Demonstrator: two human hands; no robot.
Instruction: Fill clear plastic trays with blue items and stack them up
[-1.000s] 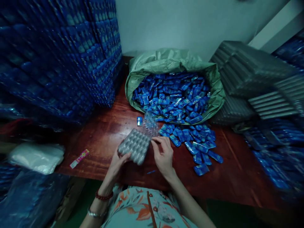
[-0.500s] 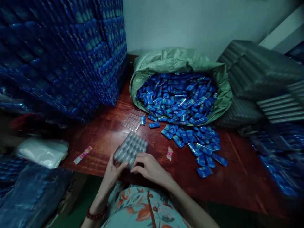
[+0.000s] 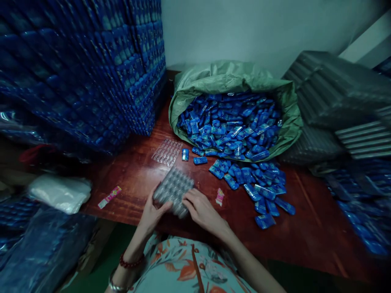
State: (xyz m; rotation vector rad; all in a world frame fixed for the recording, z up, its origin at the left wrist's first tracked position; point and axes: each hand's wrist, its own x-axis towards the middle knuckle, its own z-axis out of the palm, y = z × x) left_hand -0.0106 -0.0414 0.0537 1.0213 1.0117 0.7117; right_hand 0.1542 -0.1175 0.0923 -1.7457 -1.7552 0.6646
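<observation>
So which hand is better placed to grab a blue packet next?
Probably the right hand: it's nearer the loose packets, with its fingertips by the edge of the stack. The left hand holds the stack's other side.

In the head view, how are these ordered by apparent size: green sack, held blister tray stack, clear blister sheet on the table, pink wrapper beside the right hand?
1. Green sack
2. Blister tray stack (nearness to the camera may enlarge it)
3. Clear blister sheet
4. Pink wrapper

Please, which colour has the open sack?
The sack is green, seen best in the head view.
</observation>
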